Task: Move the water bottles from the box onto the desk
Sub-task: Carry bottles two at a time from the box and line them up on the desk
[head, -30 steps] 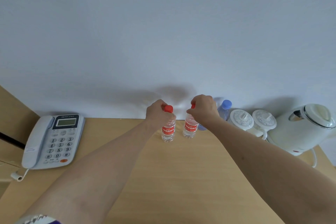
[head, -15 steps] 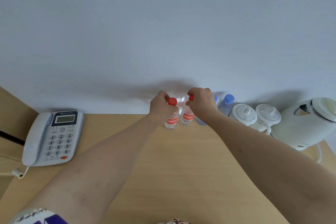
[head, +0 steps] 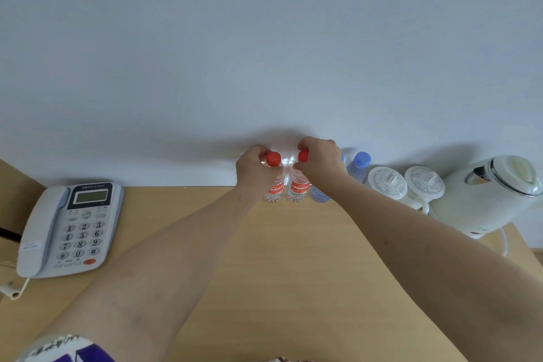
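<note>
Bottles are what this job is about, and four show on the table [head: 293, 273] now. Two have red caps and two have blue caps. The left red bottle [head: 275, 185] and the right red bottle [head: 298, 186] stand upright, side by side, at the back of the table near the wall [head: 264, 38]. They look like they are resting on the wood.

The left hand [head: 252, 169] holds the left red bottle near its top, with the fingers [head: 260, 153] curled round the neck. The right hand [head: 321, 160] holds the right red bottle the same way, just under the cap.

One blue bottle [head: 358, 169] stands just right of the right hand. The other blue bottle [head: 318, 195] peeks out under the right wrist, so it is mostly hidden.

I think these two red bottles are almost done. The hands only need to let go. The box is not in view, so I cannot tell if more bottles are left in it
</note>
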